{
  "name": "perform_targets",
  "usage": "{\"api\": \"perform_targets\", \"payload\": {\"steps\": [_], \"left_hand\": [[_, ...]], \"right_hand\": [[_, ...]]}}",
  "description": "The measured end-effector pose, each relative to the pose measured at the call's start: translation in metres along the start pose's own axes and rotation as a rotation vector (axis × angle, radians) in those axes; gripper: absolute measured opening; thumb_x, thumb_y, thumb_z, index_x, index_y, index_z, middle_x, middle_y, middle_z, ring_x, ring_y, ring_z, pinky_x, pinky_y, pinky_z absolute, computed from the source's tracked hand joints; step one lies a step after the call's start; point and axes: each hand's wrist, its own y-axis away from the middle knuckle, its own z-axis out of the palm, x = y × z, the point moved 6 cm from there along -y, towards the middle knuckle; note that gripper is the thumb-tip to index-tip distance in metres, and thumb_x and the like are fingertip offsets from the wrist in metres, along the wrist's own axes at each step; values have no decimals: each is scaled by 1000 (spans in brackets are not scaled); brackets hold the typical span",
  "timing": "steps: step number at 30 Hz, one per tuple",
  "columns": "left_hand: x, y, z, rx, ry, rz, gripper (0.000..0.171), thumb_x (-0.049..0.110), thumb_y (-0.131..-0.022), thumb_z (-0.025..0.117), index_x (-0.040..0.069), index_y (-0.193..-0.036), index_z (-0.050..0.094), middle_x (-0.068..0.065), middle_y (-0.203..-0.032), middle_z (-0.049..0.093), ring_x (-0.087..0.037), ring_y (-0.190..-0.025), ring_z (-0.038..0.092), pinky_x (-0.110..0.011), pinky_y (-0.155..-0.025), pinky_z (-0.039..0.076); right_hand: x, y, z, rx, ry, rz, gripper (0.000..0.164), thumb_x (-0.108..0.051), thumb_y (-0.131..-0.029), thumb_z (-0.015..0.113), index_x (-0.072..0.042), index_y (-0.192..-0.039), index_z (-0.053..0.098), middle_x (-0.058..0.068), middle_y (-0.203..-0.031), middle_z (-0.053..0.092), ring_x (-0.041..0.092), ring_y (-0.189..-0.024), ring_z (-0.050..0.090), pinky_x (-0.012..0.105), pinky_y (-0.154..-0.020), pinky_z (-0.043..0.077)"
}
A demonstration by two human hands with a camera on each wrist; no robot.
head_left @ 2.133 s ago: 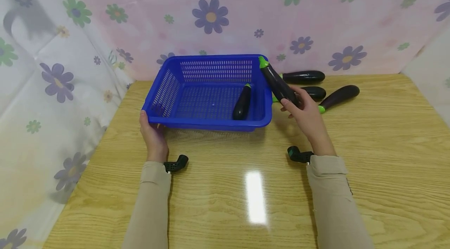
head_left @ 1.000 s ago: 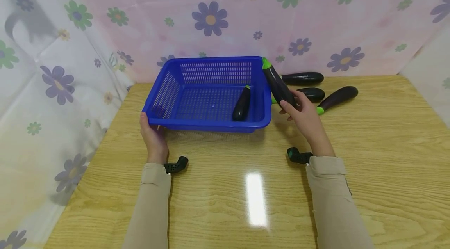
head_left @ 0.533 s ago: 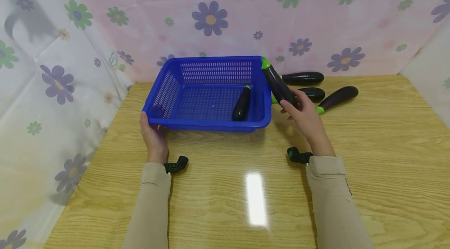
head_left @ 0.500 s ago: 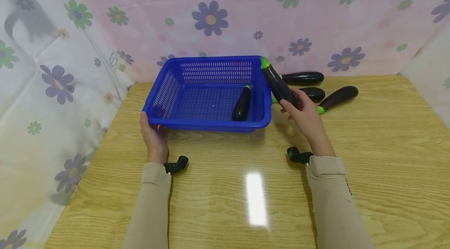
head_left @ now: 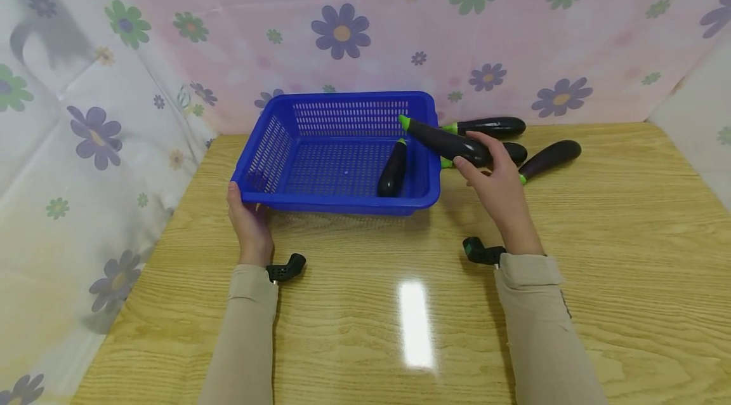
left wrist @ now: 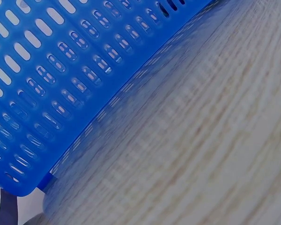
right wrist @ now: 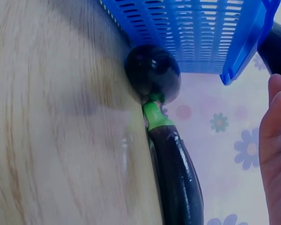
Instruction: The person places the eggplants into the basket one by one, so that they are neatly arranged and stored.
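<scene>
A blue slotted plastic basket stands on the table, seen close up in the left wrist view as a perforated basket wall. My left hand holds its near left corner, thumb at the rim. In my right hand is a dark eggplant, gripped near its thick end. It slants over the basket's right rim, green cap pointing left above the inside. Whether it touches the rim, I cannot tell. Another eggplant lies inside the basket at the right. The right wrist view shows only part of the right hand.
Right of the basket, three more eggplants lie on the wooden table: a back eggplant, a partly hidden middle eggplant and a right eggplant. A flowered cloth hangs behind the table.
The held eggplant has swung flatter, its green cap moving left and slightly down, past the right rim to over the basket. My left hand and the basket have stayed put.
</scene>
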Motion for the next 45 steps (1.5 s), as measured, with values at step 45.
{"api": "perform_targets", "payload": {"steps": [45], "left_hand": [[0,0,0,-1,-12,-19,47,51,-93,39,23,-128,51,-4,-132,51,-18,-122,43,-38,-108,28]], "right_hand": [[-29,8,44,-124,137,-210,37,-40,-90,55,-19,-120,61,-6,-130,51,11,-122,41,36,-84,46]]}}
